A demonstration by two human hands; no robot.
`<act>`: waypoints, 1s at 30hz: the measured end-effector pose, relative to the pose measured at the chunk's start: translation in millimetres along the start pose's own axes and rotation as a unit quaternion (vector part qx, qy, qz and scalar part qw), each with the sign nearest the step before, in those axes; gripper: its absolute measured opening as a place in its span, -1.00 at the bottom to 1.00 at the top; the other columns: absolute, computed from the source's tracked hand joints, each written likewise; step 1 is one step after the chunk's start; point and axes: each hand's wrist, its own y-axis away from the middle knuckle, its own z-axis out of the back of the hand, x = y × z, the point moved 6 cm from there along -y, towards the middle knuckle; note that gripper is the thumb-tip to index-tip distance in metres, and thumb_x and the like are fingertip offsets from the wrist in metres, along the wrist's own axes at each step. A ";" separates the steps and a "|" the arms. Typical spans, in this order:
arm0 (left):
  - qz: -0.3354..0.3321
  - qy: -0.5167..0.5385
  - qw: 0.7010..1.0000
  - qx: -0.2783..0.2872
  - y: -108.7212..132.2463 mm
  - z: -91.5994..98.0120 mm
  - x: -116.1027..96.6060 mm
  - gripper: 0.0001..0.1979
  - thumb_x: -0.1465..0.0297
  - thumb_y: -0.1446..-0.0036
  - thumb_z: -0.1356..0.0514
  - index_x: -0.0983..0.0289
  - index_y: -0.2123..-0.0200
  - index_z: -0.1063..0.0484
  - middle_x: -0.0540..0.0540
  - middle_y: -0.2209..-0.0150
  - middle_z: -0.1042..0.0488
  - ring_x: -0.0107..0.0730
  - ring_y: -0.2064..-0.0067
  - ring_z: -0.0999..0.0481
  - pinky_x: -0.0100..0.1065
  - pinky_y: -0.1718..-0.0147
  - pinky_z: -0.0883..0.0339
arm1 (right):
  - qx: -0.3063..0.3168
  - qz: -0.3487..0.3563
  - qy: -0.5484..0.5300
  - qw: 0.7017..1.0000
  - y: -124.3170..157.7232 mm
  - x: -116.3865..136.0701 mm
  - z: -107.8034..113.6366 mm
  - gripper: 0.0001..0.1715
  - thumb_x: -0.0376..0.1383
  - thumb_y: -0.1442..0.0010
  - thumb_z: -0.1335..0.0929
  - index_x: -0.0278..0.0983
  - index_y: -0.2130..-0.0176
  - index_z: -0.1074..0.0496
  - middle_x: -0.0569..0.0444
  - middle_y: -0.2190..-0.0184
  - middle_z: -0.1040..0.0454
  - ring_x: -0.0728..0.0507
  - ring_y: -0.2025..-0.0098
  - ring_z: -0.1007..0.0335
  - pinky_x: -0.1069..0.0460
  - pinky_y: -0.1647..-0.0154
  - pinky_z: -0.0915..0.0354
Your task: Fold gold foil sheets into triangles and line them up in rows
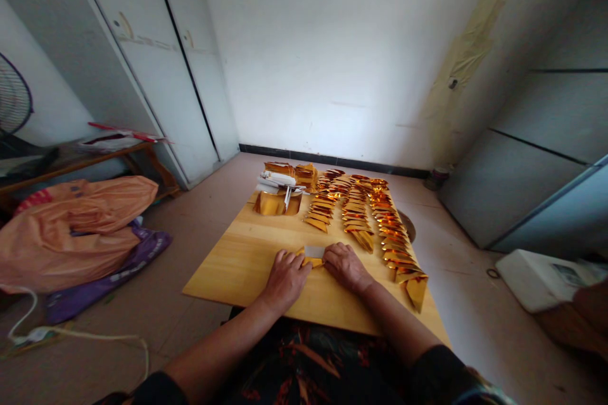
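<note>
A small sheet of gold foil paper (313, 252) lies on the wooden board (232, 259) in front of me, its grey-white back showing and its gold edges folded up. My left hand (286, 276) grips its left end, fingers curled and pressed together. At the right end, my right hand (346, 266) pinches the paper, the fingertips partly hidden. Beyond my hands stand rows of folded gold foil pieces (356, 218), overlapping one another. A long row (396, 247) of the same pieces runs down the board's right side.
Stacks of gold paper (278, 204) and white papers (276, 179) sit at the board's far left corner. Orange and purple bags (76, 228) lie on the floor at left, near a cable (102, 335). A white box (541, 278) stands at right.
</note>
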 end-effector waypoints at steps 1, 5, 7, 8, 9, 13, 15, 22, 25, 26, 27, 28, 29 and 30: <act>-0.004 0.001 1.000 -0.001 -0.4 0.1 0.0 -0.82 0.41 -0.21 -0.11 0.14 0.14 -0.46 0.07 0.17 -0.49 -0.28 0.16 -0.40 -0.14 0.06 -0.09 | 0.000 -0.007 0.001 1.000 -1.0 -0.5 -0.9 -0.84 -0.32 -0.30 -0.25 -0.26 0.28 -0.41 0.04 0.28 -0.43 -0.08 0.21 -0.24 0.04 0.21 -0.06; -0.028 0.009 1.000 -0.003 -0.4 1.1 1.7 -0.82 0.41 -0.21 -0.11 0.15 0.15 -0.46 0.07 0.15 -0.49 -0.30 0.16 -0.40 -0.16 0.07 -0.10 | 0.014 -0.019 0.009 1.000 -8.0 -0.3 -5.7 -0.84 -0.33 -0.31 -0.24 -0.28 0.29 -0.39 0.03 0.31 -0.41 -0.08 0.23 -0.23 0.04 0.21 -0.05; -0.035 0.012 0.999 -0.003 0.3 1.6 3.0 -0.81 0.41 -0.21 -0.11 0.14 0.14 -0.46 0.06 0.13 -0.49 -0.30 0.15 -0.39 -0.18 0.09 -0.11 | 0.022 -0.029 0.014 0.999 -11.4 -0.2 -6.7 -0.84 -0.31 -0.31 -0.24 -0.29 0.28 -0.39 0.03 0.29 -0.41 -0.09 0.22 -0.23 0.03 0.20 -0.05; -0.037 0.014 0.999 -0.005 0.7 1.9 3.4 -0.81 0.41 -0.21 -0.11 0.14 0.13 -0.46 0.06 0.12 -0.48 -0.30 0.15 -0.39 -0.18 0.09 -0.11 | 0.026 -0.037 0.015 0.999 -12.7 -0.3 -6.7 -0.84 -0.30 -0.31 -0.25 -0.29 0.29 -0.39 0.02 0.29 -0.41 -0.09 0.21 -0.23 0.03 0.20 -0.05; -0.039 0.014 0.999 -0.007 1.0 2.3 3.4 -0.80 0.41 -0.21 -0.11 0.14 0.12 -0.46 0.07 0.10 -0.48 -0.30 0.14 -0.39 -0.18 0.09 -0.11 | 0.031 -0.045 0.015 0.998 -13.8 -0.5 -6.6 -0.83 -0.29 -0.30 -0.25 -0.29 0.29 -0.39 0.02 0.28 -0.41 -0.09 0.21 -0.24 0.03 0.19 -0.05; -0.044 0.013 0.999 -0.007 1.1 2.5 2.3 -0.79 0.41 -0.21 -0.10 0.15 0.11 -0.45 0.08 0.07 -0.47 -0.29 0.14 -0.38 -0.19 0.12 -0.12 | 0.052 -0.067 0.015 0.996 -17.1 -0.7 -5.1 -0.82 -0.28 -0.30 -0.25 -0.29 0.29 -0.40 0.03 0.25 -0.43 -0.09 0.18 -0.26 0.03 0.18 -0.05; -0.045 0.012 0.999 -0.005 0.7 2.4 2.2 -0.79 0.42 -0.21 -0.10 0.15 0.11 -0.45 0.08 0.08 -0.47 -0.29 0.14 -0.38 -0.20 0.13 -0.13 | 0.065 -0.074 0.019 0.995 -19.5 -1.2 -5.0 -0.82 -0.27 -0.30 -0.26 -0.29 0.29 -0.40 0.02 0.24 -0.43 -0.09 0.17 -0.27 0.03 0.19 -0.06; -0.054 0.019 0.998 0.009 -0.7 4.7 1.9 -0.78 0.41 -0.22 -0.08 0.16 0.10 -0.43 0.10 0.10 -0.45 -0.31 0.16 -0.38 -0.24 0.17 -0.13 | 0.106 -0.076 0.034 0.991 -29.1 -3.1 -6.6 -0.79 -0.25 -0.29 -0.26 -0.30 0.29 -0.42 0.00 0.27 -0.45 -0.09 0.20 -0.32 0.04 0.25 -0.08; -0.044 0.014 0.999 0.027 -1.4 5.7 -0.1 -0.78 0.43 -0.22 -0.07 0.16 0.10 -0.42 0.10 0.13 -0.46 -0.29 0.17 -0.38 -0.24 0.18 -0.13 | 0.109 -0.077 0.041 0.990 -30.0 -2.9 -6.8 -0.79 -0.26 -0.28 -0.26 -0.30 0.30 -0.42 -0.01 0.27 -0.46 -0.10 0.20 -0.33 0.04 0.25 -0.08; -0.039 0.012 0.999 0.033 -1.6 6.0 -0.9 -0.76 0.45 -0.22 -0.07 0.15 0.08 -0.41 0.09 0.15 -0.46 -0.29 0.17 -0.38 -0.25 0.18 -0.13 | 0.109 -0.077 0.045 0.990 -30.1 -2.9 -7.0 -0.79 -0.26 -0.28 -0.26 -0.30 0.30 -0.42 -0.01 0.27 -0.46 -0.11 0.20 -0.34 0.03 0.25 -0.09; -0.035 0.011 0.999 0.038 -1.6 6.3 -1.7 -0.73 0.45 -0.22 -0.06 0.13 0.04 -0.39 0.09 0.16 -0.46 -0.29 0.18 -0.38 -0.25 0.18 -0.13 | 0.109 -0.076 0.047 0.990 -30.1 -2.9 -7.4 -0.79 -0.26 -0.28 -0.26 -0.30 0.29 -0.43 -0.01 0.27 -0.46 -0.11 0.20 -0.34 0.03 0.25 -0.09; -0.032 0.010 0.999 0.040 -1.6 6.6 -2.6 -0.70 0.46 -0.22 -0.06 0.11 0.00 -0.36 0.09 0.16 -0.45 -0.29 0.18 -0.37 -0.25 0.19 -0.13 | 0.109 -0.075 0.049 0.990 -30.1 -3.0 -7.7 -0.79 -0.27 -0.28 -0.25 -0.30 0.29 -0.43 -0.01 0.27 -0.46 -0.11 0.20 -0.34 0.03 0.25 -0.09; -0.030 0.010 0.999 0.041 -1.5 6.9 -3.4 -0.66 0.45 -0.23 -0.06 0.08 -0.04 -0.34 0.09 0.16 -0.45 -0.29 0.18 -0.37 -0.25 0.19 -0.13 | 0.109 -0.073 0.050 0.990 -30.1 -3.2 -8.1 -0.80 -0.27 -0.28 -0.25 -0.30 0.29 -0.43 -0.01 0.27 -0.47 -0.11 0.20 -0.34 0.03 0.25 -0.09; -0.029 0.009 0.999 0.040 -1.3 6.9 -4.1 -0.64 0.45 -0.23 -0.06 0.06 -0.07 -0.32 0.09 0.16 -0.45 -0.29 0.17 -0.37 -0.25 0.19 -0.13 | 0.111 -0.072 0.050 0.990 -30.1 -3.5 -8.5 -0.80 -0.27 -0.28 -0.25 -0.29 0.29 -0.43 -0.01 0.27 -0.47 -0.11 0.20 -0.34 0.03 0.25 -0.09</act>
